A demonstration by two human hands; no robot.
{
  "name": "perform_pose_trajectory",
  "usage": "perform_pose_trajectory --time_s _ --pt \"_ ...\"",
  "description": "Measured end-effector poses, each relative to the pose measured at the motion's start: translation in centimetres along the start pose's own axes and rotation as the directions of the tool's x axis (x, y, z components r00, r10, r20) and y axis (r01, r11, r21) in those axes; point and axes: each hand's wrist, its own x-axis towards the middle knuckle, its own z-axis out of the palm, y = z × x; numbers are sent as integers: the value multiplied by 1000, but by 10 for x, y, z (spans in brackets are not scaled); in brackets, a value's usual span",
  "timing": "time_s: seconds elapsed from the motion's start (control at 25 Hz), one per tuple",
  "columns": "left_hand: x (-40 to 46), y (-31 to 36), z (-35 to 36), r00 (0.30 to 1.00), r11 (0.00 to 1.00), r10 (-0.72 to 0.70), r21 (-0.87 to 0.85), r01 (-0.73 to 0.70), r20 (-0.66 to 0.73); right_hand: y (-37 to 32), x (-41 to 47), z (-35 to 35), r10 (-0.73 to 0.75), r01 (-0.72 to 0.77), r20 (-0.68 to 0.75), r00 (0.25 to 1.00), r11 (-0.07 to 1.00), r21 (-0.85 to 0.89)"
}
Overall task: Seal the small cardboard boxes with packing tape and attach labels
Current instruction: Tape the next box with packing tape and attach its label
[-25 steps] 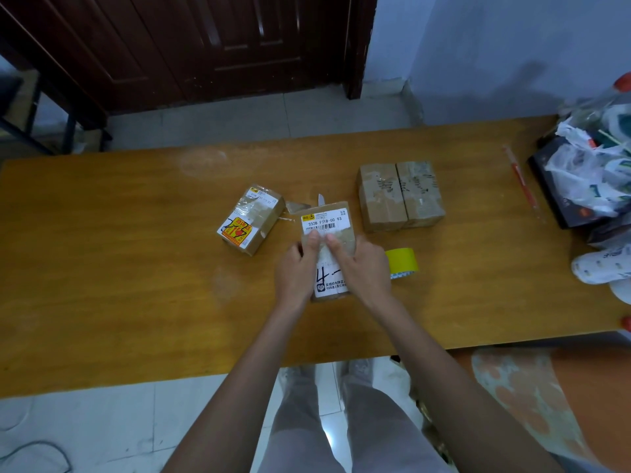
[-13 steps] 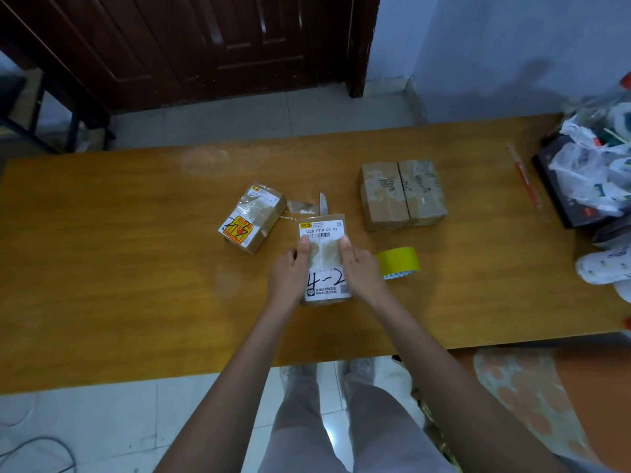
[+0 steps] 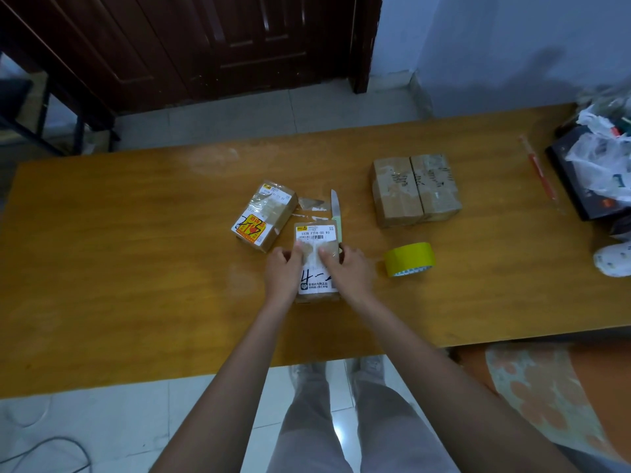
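Note:
A small cardboard box [image 3: 316, 233] with a white barcode label and handwritten marks lies flat on the wooden table [image 3: 136, 268], right in front of me. My left hand [image 3: 283, 271] grips its left side, thumb pressed onto the label. My right hand [image 3: 346, 271] grips the right side, with a fingertip pressing the label's middle. A second labelled box [image 3: 264, 215] with a yellow and red sticker lies just to the left. Two taped plain boxes [image 3: 415, 189] sit side by side at the back right. A yellow tape roll [image 3: 409, 259] stands right of my hands.
A knife [image 3: 335, 206] with a pale green handle lies behind the held box, beside a scrap of clear tape [image 3: 312, 204]. A red pen [image 3: 539, 172] and a pile of plastic bags [image 3: 601, 158] occupy the table's right end. The near table edge is close below my hands.
The box has slid a little toward me, uncovering the knife behind it. My hands went from the label to the box's sides, and my thumb and fingertip now press on the label again.

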Motion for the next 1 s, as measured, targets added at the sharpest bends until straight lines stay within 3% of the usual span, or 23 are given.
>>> perform_pose_trajectory --time_s 0.16,0.48,0.72,1.0 --pt "9 -12 -7 998 1000 6 6 -7 60 -2 4 11 68 -76 59 996 989 129" --pt "16 -33 -10 989 999 -33 1 34 144 7 2 23 87 -87 33 996 996 26" --pt "22 -34 -23 990 996 -40 89 28 134 -4 -3 23 56 -65 -50 997 978 -198" --pt "24 -35 -43 994 970 -62 242 38 88 -20 -6 39 54 -105 -116 992 863 -495"
